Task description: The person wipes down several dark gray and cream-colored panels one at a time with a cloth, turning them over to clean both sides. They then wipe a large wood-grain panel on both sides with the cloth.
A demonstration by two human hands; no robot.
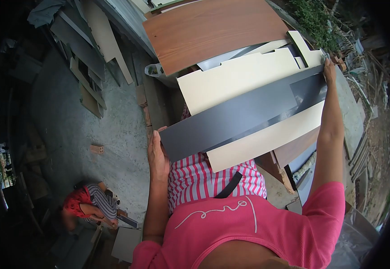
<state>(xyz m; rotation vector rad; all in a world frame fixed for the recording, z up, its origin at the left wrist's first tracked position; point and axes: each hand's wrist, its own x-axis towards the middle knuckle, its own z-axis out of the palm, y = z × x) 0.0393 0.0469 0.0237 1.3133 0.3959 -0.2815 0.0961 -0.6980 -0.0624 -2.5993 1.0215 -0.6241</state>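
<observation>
We see the left hand (158, 154) and right hand (329, 74) grasping opposite ends of a long dark-grey panel (231, 112), over cream boards (240, 74). We'd flag a slip: smooth face, end-only holds, edge could scrape the boards. Panel flat, narrow, satiny; one cream board notched; brown sheet (217, 31) wood-grained.

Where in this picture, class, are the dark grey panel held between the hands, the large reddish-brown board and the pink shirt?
Dark grey panel (231, 119): head view, middle of its broad face.
Large reddish-brown board (215, 33): head view, middle of its face.
Pink shirt (226, 221): head view, front, at the chest.
</observation>
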